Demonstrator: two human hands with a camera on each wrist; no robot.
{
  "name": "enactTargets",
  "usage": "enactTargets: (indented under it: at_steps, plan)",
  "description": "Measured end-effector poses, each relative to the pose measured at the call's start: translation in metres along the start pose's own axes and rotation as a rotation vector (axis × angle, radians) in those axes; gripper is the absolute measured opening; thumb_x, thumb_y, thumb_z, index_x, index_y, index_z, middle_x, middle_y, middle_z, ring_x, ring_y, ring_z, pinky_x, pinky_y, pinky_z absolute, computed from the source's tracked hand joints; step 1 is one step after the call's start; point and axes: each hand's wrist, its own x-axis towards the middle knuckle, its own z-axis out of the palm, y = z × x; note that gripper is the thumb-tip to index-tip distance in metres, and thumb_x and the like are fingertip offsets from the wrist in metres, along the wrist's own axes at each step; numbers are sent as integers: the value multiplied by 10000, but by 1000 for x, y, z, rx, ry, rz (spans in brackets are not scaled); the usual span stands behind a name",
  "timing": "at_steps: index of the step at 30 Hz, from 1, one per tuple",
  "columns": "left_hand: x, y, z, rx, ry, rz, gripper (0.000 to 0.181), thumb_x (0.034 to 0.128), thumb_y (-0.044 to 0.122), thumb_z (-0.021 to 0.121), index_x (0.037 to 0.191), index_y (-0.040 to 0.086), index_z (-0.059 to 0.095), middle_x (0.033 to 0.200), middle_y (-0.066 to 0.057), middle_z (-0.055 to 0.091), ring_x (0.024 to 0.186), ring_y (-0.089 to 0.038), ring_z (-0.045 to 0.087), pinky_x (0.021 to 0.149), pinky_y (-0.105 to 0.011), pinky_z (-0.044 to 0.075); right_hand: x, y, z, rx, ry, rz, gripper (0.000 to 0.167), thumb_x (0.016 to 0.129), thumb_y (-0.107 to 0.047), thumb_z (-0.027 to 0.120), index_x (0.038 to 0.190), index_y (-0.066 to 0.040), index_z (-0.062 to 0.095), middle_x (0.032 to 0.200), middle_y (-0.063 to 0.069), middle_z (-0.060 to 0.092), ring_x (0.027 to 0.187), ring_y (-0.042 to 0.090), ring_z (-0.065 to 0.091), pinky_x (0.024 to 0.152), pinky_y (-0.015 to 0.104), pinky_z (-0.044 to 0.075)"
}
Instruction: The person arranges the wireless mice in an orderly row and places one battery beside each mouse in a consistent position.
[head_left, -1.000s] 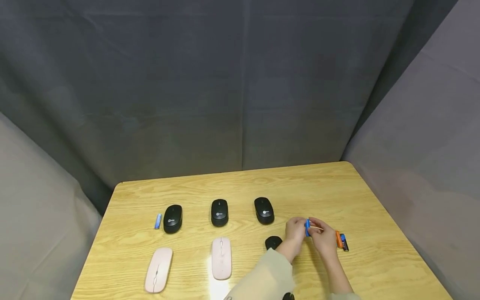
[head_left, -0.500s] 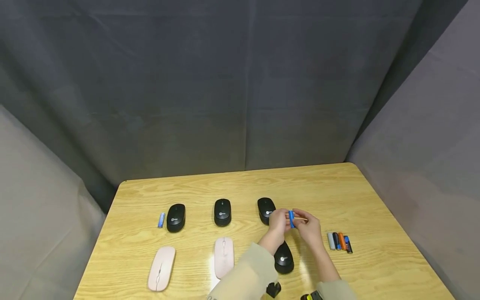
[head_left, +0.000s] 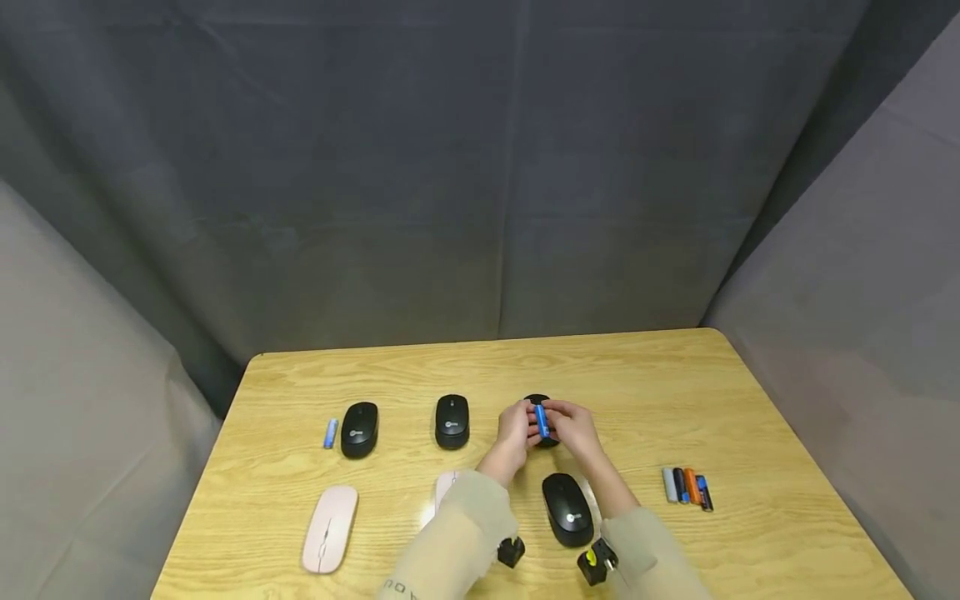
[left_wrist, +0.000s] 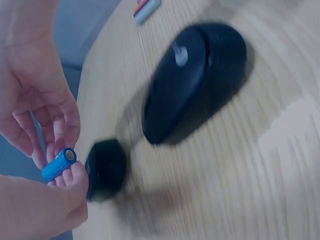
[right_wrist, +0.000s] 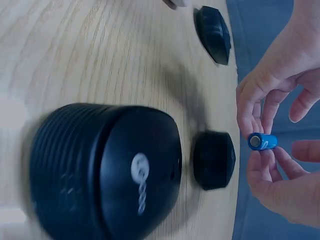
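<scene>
A blue battery [head_left: 542, 422] is held upright between the fingertips of both hands, above the table. My left hand [head_left: 516, 432] pinches it from the left and my right hand [head_left: 573, 427] from the right. One end of the battery [right_wrist: 262, 141] faces the right wrist camera. Behind and below the hands sits a black mouse [left_wrist: 106, 170], partly hidden in the head view. Nearer to me, between the forearms, another black mouse [head_left: 567, 510] lies on the table.
Several batteries [head_left: 692, 486] lie side by side at the right. Two more black mice, one at the left [head_left: 359, 430] and one mid-table [head_left: 452, 422], stand in the back row. A light blue battery [head_left: 331, 433] lies at far left. Pink mice [head_left: 330, 529] lie in front, one partly behind the left sleeve.
Both hands have moved left and away from me with the blue battery, from beside the battery row to over the back right mouse. The front black mouse and battery row are now uncovered.
</scene>
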Motion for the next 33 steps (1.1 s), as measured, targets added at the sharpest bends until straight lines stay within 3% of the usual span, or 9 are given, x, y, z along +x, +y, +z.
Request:
enactTargets:
  at_steps: [7,14,22,29,33]
  plan:
    - [13,2,-20,52,23,0,331,945,229,351,1084,-23,514,931,-96,520,757,-158,496,784,-355,452,15,2,22,23,-50,58,363,972,-152,392,1261,38,503,1110,208,564,944,263,558,811,399,492]
    - [21,3,-33,40,84,-35,355,949,259,361,1114,-15,515,875,-52,513,687,-108,467,706,-282,445,21,2,38,68,-79,69,391,990,-203,352,1257,46,492,1024,185,551,750,187,539,759,399,488]
    - [26,-2,-37,57,128,-53,357,939,284,371,1074,-2,539,789,-19,504,677,-114,479,731,-282,457,22,7,46,52,-98,92,513,1005,-340,268,1308,41,430,1190,220,517,978,290,539,831,406,463]
    - [26,-2,-40,93,120,-66,419,945,322,352,1131,-11,523,874,-53,547,735,-136,505,785,-310,444,20,7,48,21,-156,35,663,980,-477,184,1306,62,392,1096,202,515,886,248,518,712,333,466]
    - [23,-1,-42,90,100,-68,439,951,321,339,1156,-29,508,959,-100,576,773,-147,538,832,-329,440,19,2,48,22,-170,87,643,986,-464,164,1350,29,359,1167,229,496,985,307,499,753,377,453]
